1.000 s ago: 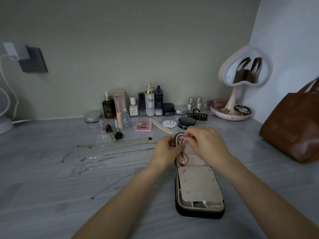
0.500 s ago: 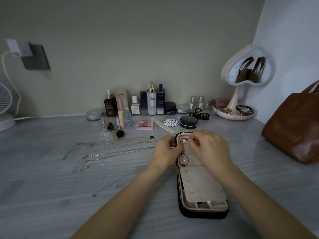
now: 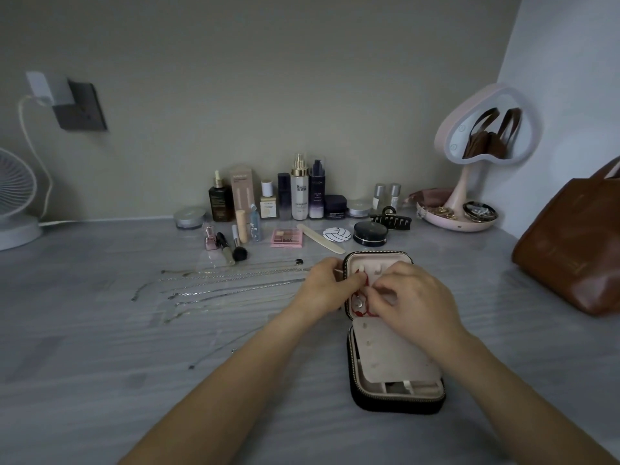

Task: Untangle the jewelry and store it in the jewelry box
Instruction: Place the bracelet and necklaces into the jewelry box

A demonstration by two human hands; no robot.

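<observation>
1. Red cord with a small silver pendant (image 3: 359,303) lies in the pink-lined lid half of the open black zipped jewelry box (image 3: 399,402) on the grey desk (image 3: 100,380).
2. Left hand (image 3: 320,290): curled fingers (image 3: 355,282) pinch the cord.
3. Right hand (image 3: 417,302): fingertips (image 3: 378,292) pinch it just beside them.
4. Thin silver chains (image 3: 235,290) lie in rows left of the left fingers.

hands: two, left hand (image 3: 322,290) and right hand (image 3: 416,300)
jewelry box (image 3: 396,402): one, under both hands
chains (image 3: 235,290): about six, left of the left hand
red cord (image 3: 361,314): one, at the fingertips
mirror (image 3: 449,129): one, beyond the right hand
</observation>
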